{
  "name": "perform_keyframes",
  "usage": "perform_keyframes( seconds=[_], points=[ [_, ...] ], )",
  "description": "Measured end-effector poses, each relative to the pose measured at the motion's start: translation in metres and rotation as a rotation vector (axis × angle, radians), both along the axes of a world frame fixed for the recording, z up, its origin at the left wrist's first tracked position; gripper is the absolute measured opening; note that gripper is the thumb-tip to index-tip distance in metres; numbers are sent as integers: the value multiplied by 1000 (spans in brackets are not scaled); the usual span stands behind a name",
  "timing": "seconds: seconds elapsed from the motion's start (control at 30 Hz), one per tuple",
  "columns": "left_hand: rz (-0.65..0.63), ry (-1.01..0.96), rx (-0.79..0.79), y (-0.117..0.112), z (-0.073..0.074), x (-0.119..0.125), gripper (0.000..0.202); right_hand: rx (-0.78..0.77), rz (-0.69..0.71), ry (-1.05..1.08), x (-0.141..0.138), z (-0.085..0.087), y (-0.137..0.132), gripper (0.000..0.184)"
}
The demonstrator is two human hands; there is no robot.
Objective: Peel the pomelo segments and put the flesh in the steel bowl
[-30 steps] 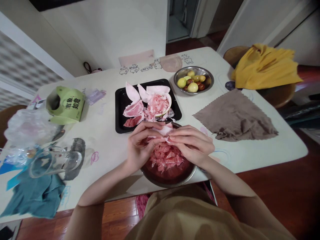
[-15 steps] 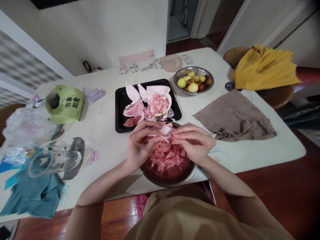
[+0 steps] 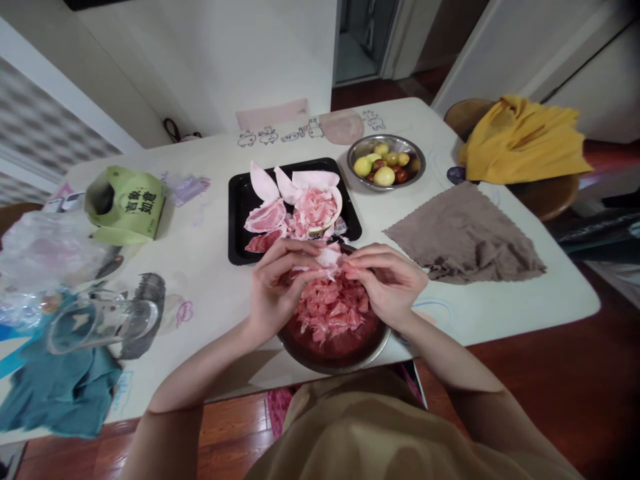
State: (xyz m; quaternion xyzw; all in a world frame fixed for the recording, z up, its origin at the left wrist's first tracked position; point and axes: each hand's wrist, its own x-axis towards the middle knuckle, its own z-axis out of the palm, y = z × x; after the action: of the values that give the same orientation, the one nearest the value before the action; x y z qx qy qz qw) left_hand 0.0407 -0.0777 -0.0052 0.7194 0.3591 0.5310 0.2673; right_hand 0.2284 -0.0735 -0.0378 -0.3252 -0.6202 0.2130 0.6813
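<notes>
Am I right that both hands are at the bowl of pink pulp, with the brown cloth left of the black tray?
Not left: the head view shows the brown cloth right of the black tray. The left hand and right hand are at the bowl of pulp.

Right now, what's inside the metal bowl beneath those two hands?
The metal bowl holds a heap of pinkish-red fruit pulp. The heap covers whatever lies beneath it; the left hand and right hand hide parts farther back.
</notes>
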Motion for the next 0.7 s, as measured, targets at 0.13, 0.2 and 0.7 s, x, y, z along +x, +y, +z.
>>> perform_keyframes(
  seconds=[0.13, 0.2, 0.7],
  points=[
    [8, 12, 18, 1, 0, -2, 7, -17, -18, -5, 0, 0, 0, 14],
    [40, 14, 31, 3, 0, -4, 7, -2, -54, 10, 1, 0, -1, 14],
    [106, -147, -116, 20, -4, -13, 5, 154, 115, -270, 4, 2, 4, 30]
  ],
)
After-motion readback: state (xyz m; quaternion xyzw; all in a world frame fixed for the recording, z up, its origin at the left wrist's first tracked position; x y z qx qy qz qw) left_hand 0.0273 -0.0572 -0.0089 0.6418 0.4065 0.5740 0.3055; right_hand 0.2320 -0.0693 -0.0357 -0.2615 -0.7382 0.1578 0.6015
